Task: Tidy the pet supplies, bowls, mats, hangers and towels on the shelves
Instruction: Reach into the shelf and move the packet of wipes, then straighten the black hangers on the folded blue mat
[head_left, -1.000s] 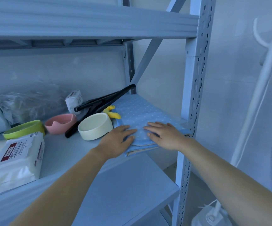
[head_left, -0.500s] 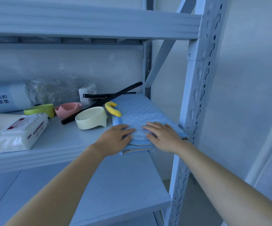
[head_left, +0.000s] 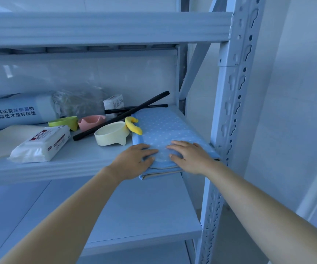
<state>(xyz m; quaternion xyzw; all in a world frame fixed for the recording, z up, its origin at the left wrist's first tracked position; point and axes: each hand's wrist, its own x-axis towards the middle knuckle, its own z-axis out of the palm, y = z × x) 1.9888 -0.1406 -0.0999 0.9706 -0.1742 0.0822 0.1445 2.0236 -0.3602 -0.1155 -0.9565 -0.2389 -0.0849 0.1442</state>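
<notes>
While both the left hand (head_left: 134, 162) and right hand (head_left: 190, 156) press flat-fingered on the folded blue dotted towel (head_left: 165, 130), pushing it away could knock the cream bowl (head_left: 112, 135) just beyond the left hand.

A pale blue towel (head_left: 165, 128) dotted with white lies on a grey-blue shelf (head_left: 81, 149). At its nine o'clock stands a cream bowl (head_left: 111, 136). Toward ten are a pink bowl (head_left: 91, 121) and a lime-green bowl (head_left: 66, 121). Black hangers (head_left: 121, 115) cross at eleven, above a yellow hook (head_left: 134, 128). A white wipes pack (head_left: 41, 144) carries a red label.
</notes>
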